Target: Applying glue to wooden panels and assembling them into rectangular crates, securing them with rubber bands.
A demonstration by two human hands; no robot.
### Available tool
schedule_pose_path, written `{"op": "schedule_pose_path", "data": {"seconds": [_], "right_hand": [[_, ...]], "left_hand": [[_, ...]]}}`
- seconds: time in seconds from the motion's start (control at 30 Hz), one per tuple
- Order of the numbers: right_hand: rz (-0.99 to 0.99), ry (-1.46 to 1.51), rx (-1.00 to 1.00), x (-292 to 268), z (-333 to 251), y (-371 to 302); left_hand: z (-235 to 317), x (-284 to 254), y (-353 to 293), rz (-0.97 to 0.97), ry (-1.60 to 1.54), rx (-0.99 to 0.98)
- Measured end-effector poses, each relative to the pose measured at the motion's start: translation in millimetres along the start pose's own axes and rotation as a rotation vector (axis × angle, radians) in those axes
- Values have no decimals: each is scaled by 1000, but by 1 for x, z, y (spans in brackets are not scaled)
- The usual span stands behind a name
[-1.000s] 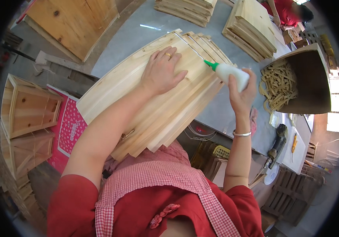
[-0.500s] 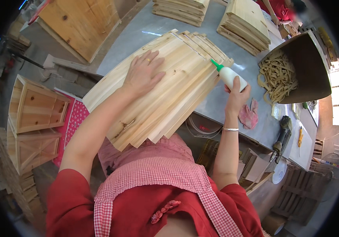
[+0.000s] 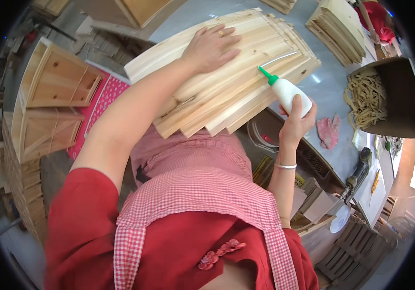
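Fanned wooden boards lie overlapped on the grey table, their near ends sticking out past its edge over my apron. My left hand rests flat on the top board with the fingers spread. A white glue bottle with a green nozzle is gripped in my right hand. The bottle leans, and its tip touches or hovers just over a board. From the tip a white glue line runs away along the wood toward the boards' far right ends.
Stacked boards stand at the back, near another person in red. A tipped box spills tan strips. Further right lie a pink glove, a nail gun and a yellow-handled tool. Wooden crates sit at left.
The bottle's tip has moved from the boards' far right ends back toward their middle, leaving a white glue line. My left hand stays flat on the boards. The whole view has shifted.
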State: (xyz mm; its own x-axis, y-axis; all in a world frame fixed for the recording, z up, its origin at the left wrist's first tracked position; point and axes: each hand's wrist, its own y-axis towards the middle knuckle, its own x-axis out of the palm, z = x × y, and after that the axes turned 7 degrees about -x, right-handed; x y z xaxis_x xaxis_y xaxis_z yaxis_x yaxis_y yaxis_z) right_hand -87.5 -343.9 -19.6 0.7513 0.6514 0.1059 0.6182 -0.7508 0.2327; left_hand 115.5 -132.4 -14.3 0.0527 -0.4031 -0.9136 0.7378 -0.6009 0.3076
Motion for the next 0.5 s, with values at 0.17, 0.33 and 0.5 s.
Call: {"op": "schedule_pose_path", "data": {"seconds": [0.17, 0.33, 0.5], "right_hand": [[-103, -57, 18, 13, -25, -66], [-272, -220, -132, 11, -27, -120], [-517, -148, 7, 25, -50, -166]], "left_hand": [[-3, 4, 2, 6, 34, 5], [20, -32, -1, -176, -60, -39], [15, -32, -10, -138, -87, -49]]}}
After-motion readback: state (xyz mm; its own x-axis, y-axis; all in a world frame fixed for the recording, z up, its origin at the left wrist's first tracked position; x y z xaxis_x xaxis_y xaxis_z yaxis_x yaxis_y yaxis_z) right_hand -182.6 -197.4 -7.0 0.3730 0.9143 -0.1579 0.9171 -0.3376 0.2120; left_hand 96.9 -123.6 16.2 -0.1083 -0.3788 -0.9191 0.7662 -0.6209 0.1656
